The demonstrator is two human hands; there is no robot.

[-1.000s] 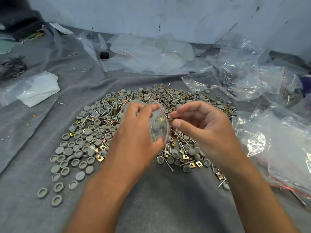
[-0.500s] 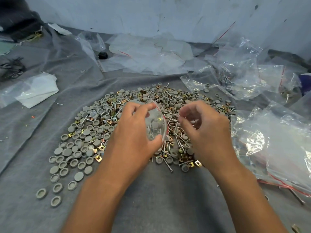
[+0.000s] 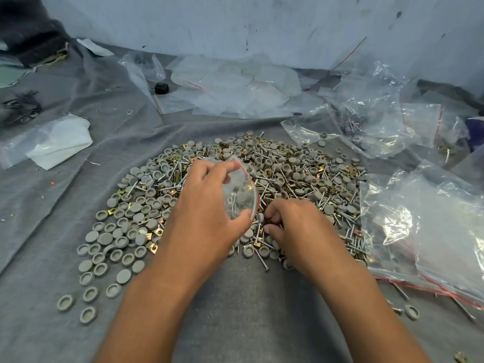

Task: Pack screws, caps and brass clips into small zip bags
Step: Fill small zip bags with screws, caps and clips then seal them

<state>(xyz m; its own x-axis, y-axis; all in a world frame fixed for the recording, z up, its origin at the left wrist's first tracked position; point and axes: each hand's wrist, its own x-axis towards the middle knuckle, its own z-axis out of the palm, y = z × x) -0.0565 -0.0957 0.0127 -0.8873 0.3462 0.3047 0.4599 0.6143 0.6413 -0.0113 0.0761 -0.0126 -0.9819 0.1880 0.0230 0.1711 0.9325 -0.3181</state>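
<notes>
A wide heap of grey caps, silver screws and brass clips lies on the grey cloth. My left hand grips a small clear zip bag with a red seal line, held upright over the heap; screws and a cap show inside it. My right hand is down on the heap just right of the bag, its fingers curled into the parts. What those fingertips pinch is hidden.
Large clear bags lie at the right, some with screws inside. Flat empty bags are spread at the back near a small black object. A bag with white paper sits at the left. Loose caps trail front-left.
My right hand has dropped from the bag's mouth down onto the heap beside it. The left hand keeps holding the bag at about the same spot.
</notes>
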